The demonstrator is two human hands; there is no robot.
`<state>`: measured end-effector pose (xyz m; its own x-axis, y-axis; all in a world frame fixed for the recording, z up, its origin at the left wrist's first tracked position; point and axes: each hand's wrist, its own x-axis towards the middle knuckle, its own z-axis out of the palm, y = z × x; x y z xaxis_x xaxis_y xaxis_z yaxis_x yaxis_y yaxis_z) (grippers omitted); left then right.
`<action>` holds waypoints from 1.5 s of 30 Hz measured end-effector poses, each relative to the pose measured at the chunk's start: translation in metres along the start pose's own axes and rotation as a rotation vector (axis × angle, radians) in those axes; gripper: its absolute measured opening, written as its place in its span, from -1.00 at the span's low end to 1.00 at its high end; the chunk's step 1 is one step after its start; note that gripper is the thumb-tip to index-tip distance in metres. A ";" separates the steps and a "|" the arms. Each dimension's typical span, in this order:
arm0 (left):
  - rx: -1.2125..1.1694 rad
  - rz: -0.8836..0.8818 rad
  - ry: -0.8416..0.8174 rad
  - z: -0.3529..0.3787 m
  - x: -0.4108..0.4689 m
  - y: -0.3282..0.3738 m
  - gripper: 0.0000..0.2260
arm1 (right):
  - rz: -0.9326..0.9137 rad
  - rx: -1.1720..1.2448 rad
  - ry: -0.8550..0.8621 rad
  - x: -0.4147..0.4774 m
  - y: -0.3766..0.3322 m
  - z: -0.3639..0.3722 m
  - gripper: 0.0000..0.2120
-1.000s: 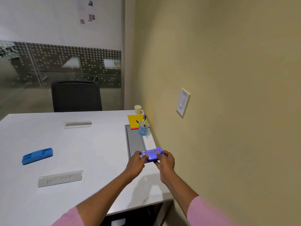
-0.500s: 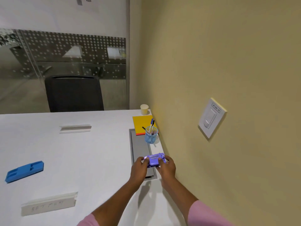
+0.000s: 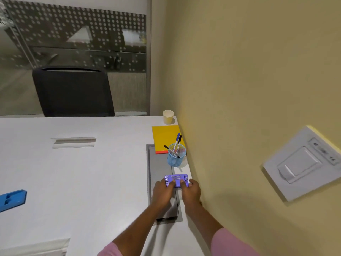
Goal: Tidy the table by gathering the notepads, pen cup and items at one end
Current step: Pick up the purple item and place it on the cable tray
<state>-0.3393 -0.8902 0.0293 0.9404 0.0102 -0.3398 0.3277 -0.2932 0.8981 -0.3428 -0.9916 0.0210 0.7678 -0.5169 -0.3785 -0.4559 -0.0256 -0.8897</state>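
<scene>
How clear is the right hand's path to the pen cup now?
Likely yes: the pen cup stands just past the purple device, nothing between. But both right hand and left hand grip that device.

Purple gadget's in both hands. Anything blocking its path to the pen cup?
Nothing visible. The left hand and right hand grip the purple gadget short of the blue pen cup; only bare grey panel and white table lie between them.
</scene>
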 end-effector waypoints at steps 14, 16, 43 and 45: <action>0.036 0.006 -0.056 0.032 0.080 -0.035 -0.78 | -0.044 -0.160 0.044 0.081 0.036 0.037 -0.83; 0.064 0.033 -0.069 0.035 0.081 -0.039 -0.83 | -0.040 -0.185 0.050 0.085 0.040 0.037 -0.79; 0.807 0.111 -0.069 -0.009 0.059 -0.055 -0.67 | -0.245 -0.765 0.073 0.061 0.032 0.046 -0.55; 0.851 0.114 -0.031 -0.026 0.044 -0.052 -0.57 | -0.364 -0.810 0.050 0.047 0.027 0.045 -0.50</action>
<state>-0.3125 -0.8493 -0.0246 0.9564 -0.0854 -0.2794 0.0405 -0.9083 0.4164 -0.2988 -0.9783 -0.0326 0.9152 -0.3950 -0.0794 -0.3806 -0.7830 -0.4920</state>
